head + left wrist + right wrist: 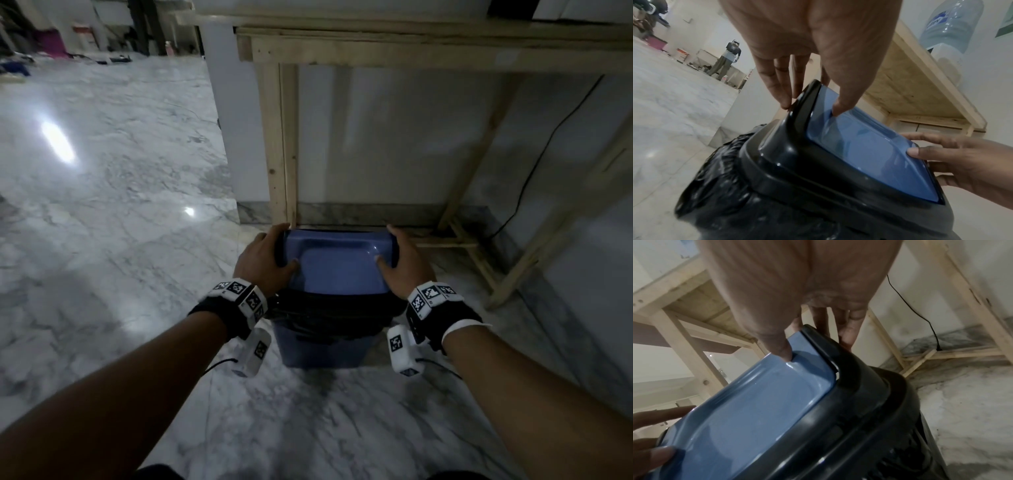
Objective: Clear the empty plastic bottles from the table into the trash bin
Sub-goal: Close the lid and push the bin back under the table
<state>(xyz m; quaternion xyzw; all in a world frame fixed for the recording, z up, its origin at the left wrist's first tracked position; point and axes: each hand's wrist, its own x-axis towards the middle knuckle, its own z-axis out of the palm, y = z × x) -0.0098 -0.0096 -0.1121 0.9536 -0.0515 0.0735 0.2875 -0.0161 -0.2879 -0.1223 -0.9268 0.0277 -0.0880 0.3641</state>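
Note:
A blue trash bin (322,351) lined with a black bag (329,315) stands on the marble floor under a wooden table. Its lid has a black frame (797,162) around a blue swing flap (337,270). My left hand (265,255) grips the lid's left edge, fingers outside the frame and thumb on the flap (869,154). My right hand (404,263) grips the right edge the same way, thumb pressing the flap (760,410). In the wrist views each hand (812,104) (816,347) pinches the frame. No small plastic bottle is in view.
The wooden table frame (284,137) rises just behind the bin, with a black cable (534,161) running down the wall at the right. A large water dispenser bottle (953,21) stands on the table. A person (725,63) stands far off across the marble floor (102,205).

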